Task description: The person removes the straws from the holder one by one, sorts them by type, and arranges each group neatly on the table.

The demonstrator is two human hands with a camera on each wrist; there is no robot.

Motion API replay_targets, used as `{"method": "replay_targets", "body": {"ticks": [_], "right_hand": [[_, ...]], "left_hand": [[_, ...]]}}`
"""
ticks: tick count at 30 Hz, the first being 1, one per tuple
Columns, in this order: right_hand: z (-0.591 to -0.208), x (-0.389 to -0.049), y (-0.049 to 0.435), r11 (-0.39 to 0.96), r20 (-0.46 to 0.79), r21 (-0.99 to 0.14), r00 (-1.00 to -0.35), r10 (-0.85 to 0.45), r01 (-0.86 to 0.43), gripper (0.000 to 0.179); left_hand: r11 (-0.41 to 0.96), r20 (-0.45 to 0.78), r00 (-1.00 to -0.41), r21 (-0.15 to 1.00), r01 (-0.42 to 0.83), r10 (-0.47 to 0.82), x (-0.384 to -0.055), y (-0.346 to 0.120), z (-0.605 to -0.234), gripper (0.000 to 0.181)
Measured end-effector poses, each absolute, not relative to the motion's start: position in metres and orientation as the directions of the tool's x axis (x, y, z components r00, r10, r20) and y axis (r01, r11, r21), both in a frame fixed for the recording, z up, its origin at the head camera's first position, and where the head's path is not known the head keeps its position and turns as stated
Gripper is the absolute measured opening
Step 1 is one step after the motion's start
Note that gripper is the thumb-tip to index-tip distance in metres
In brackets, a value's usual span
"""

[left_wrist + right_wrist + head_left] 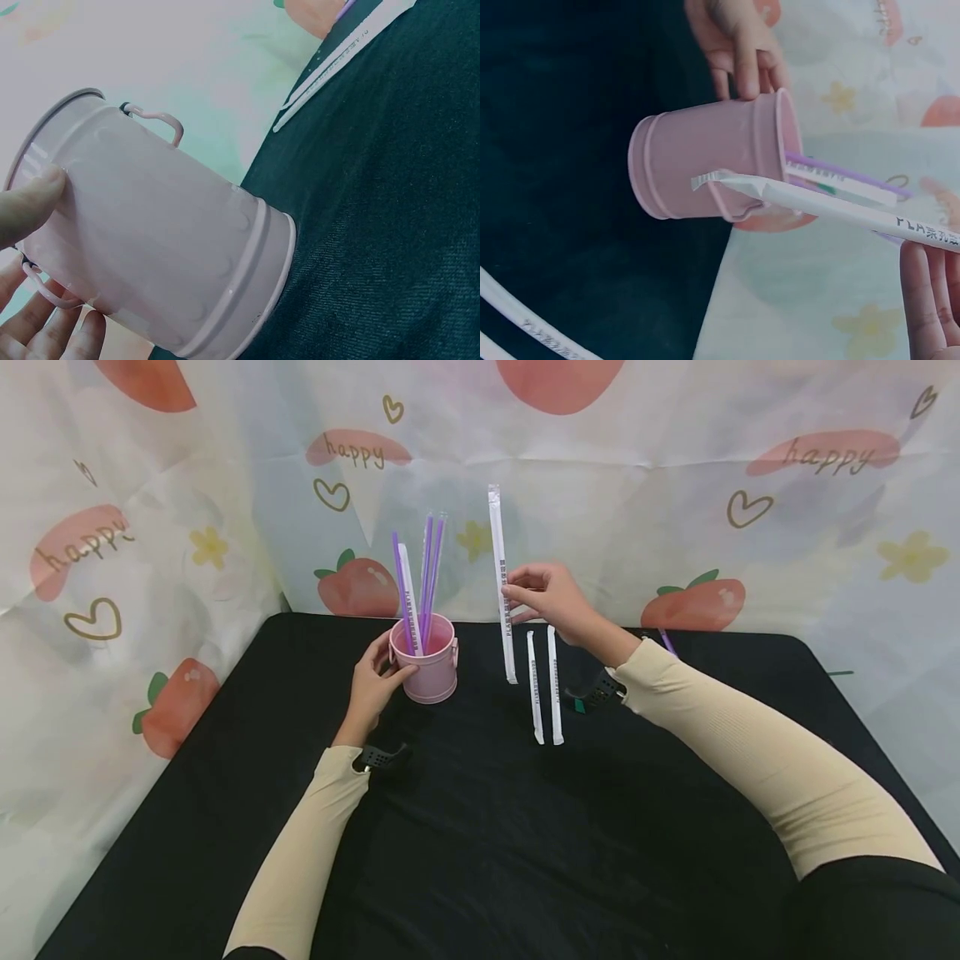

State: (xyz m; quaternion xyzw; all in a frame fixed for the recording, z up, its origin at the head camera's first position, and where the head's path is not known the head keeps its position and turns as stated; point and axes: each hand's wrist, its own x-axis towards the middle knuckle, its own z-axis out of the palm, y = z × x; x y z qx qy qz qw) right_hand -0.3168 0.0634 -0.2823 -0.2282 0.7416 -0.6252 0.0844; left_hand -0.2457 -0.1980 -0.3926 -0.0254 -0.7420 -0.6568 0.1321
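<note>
My right hand [551, 597] pinches a white paper-wrapped straw [497, 539], which stands nearly upright above the black table. To its left is a small pink bucket [432, 682] with side handles. Several purple straws [427, 572] and a white wrapped straw [408, 597] lean inside it. My left hand [369, 685] grips the bucket's left side, thumb [34, 202] in front and fingers around by the handle [52, 292]. In the right wrist view the lower end of the held straw [832, 206] crosses in front of the bucket, whose bottom is hidden inside.
Two more wrapped straws [535, 689] lie side by side on the black tablecloth [480, 843], below my right hand. Part of a purple stick [667, 642] shows behind the right forearm. A patterned curtain [600, 510] hangs behind the table's back edge.
</note>
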Motion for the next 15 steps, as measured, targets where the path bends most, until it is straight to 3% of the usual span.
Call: {"method": "replay_targets", "body": {"ticks": [15], "right_hand": [[-0.322,-0.316,0.081,0.175,0.072,-0.970,-0.886,-0.458,-0.170,0.027]], "left_hand": [[0.138,0.216,-0.965,0.971,0.197,-0.147,-0.246,-0.197,-0.392,0.067]]}}
